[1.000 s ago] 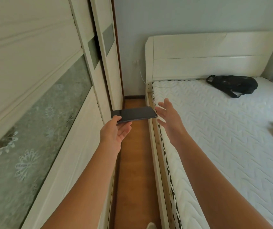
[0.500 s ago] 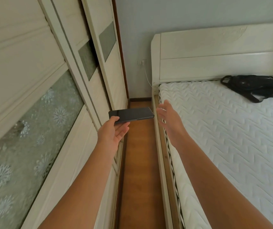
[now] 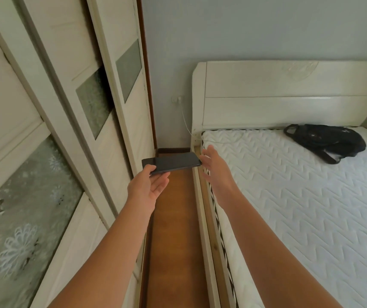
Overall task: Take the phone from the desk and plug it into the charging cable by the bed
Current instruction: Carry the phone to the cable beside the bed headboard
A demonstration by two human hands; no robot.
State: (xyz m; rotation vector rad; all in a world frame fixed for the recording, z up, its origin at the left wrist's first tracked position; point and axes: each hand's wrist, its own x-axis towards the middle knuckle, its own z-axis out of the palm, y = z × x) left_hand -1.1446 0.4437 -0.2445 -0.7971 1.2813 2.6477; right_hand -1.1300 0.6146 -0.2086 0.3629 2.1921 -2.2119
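Head camera: A person reaches both bare arms down a narrow strip of wooden floor between a white wardrobe and a bed. The left hand holds a dark phone level and lengthwise across the gap, thumb pressed on its top near the left end and the fingers curled beneath, pinching that end while the rest of the phone juts out to the right over the floor. The right hand is stretched forward just beside the phone's free end, over the bed's near edge, its fingers spread loose and gripping nothing; whether they touch the phone cannot be told.

A thin white charging cable hangs from a plug on the pale blue wall, runs down to the corner of the bed frame and passes onto the top edge of the mattress, just beyond the right hand. Its free end is too small to make out. The phone is well short of the plug and close to where the cable meets the bed.

A white headboard stands against the wall. A black bag lies on the quilted white mattress near the headboard, well apart from both hands. The wardrobe doors on the left carry frosted glass panels with a pale flower pattern.
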